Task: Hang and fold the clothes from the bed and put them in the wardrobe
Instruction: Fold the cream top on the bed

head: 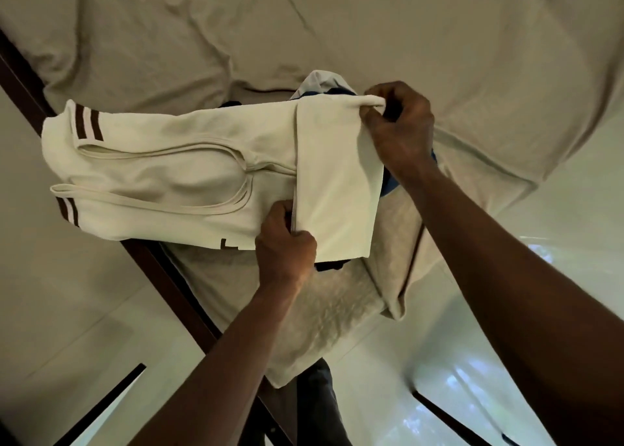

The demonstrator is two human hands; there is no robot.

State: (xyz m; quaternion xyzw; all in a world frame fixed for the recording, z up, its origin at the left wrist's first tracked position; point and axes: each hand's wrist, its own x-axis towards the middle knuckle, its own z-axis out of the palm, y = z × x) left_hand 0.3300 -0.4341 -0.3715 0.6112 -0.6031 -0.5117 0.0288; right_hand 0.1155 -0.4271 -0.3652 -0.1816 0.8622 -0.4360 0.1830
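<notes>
Mid-fold: left hand (285, 243) and right hand (398, 124) both pinch cream T-shirt (189, 162) hem, flap doubled between them; next, flatten it.

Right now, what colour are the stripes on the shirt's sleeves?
Dark brown stripes on the cream shirt, in the head view.

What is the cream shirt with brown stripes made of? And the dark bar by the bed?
The cream shirt with brown striped sleeves looks like soft matte knit cotton, perhaps a blend: it creases and folds limply in both hands. The dark brown bar along the bed's edge looks like smooth, stained wood, though painted metal is possible.
</notes>
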